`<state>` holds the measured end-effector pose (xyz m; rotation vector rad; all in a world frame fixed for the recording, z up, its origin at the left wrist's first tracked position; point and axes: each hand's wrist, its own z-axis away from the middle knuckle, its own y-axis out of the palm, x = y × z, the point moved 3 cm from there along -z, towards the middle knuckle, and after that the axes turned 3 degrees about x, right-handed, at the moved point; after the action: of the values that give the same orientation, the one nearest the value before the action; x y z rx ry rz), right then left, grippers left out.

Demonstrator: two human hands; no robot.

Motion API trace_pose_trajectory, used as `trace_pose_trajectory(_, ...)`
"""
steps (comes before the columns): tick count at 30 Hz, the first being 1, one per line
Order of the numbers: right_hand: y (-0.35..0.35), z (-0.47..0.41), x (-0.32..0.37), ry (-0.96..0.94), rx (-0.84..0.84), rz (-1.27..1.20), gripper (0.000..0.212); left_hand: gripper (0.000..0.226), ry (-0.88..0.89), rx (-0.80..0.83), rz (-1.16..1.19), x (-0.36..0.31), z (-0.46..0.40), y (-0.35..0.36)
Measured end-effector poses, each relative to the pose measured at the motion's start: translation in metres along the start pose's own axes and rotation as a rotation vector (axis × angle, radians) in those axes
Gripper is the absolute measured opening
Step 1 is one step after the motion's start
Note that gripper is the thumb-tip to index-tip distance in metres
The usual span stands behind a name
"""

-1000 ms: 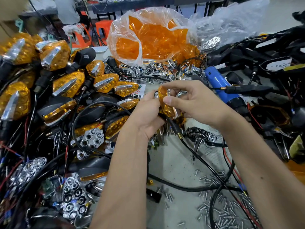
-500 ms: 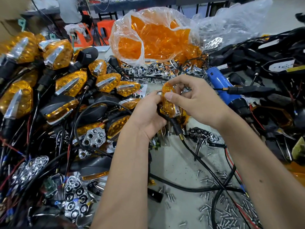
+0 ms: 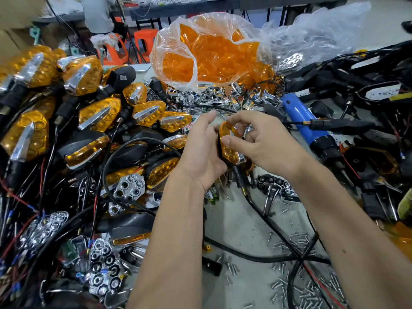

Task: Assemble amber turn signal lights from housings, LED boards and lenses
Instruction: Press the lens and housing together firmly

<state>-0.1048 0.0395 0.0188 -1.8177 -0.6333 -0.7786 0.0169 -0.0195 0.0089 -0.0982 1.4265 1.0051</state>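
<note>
Both our hands hold one amber light (image 3: 229,144) up over the table, left hand (image 3: 200,150) curled round its black back, right hand (image 3: 260,141) pinching the orange cover (maybe not clicked in), so a crooked push could pop it off.

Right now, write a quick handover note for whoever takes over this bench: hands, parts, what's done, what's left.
Left hand grips the turn signal from behind; right hand pinches its amber lens between thumb and fingers, seemingly pressing the lens onto the housing.
Finished signals are piled at the left. Spare lenses are in the clear bag behind. Loose screws lie at front right, and the blue screwdriver lies at the right.
Done: the pile at the left. Left: seat this lens, probably screw it, then continue with the remaining housings.
</note>
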Motion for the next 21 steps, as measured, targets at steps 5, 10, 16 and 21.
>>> trace_pose_trajectory(5, 0.0, 0.002, -0.001, 0.039, 0.058, -0.163, 0.02, 0.039, 0.075, 0.037, 0.016, -0.001, 0.001, 0.002)
trace_pose_trajectory(10, -0.005, 0.002, -0.002, 0.022, 0.121, -0.236, 0.006, 0.045, 0.187, 0.018, -0.029, 0.001, -0.003, 0.011)
trace_pose_trajectory(16, -0.008, -0.001, 0.006, -0.034, 0.084, -0.198, 0.027, 0.01, 0.36, -0.144, -0.032, 0.005, -0.011, 0.007)
trace_pose_trajectory(21, 0.002, -0.001, 0.007, 0.027, 0.025, -0.195, 0.043, 0.017, 0.48, -0.24, 0.019, 0.0, -0.01, -0.005)
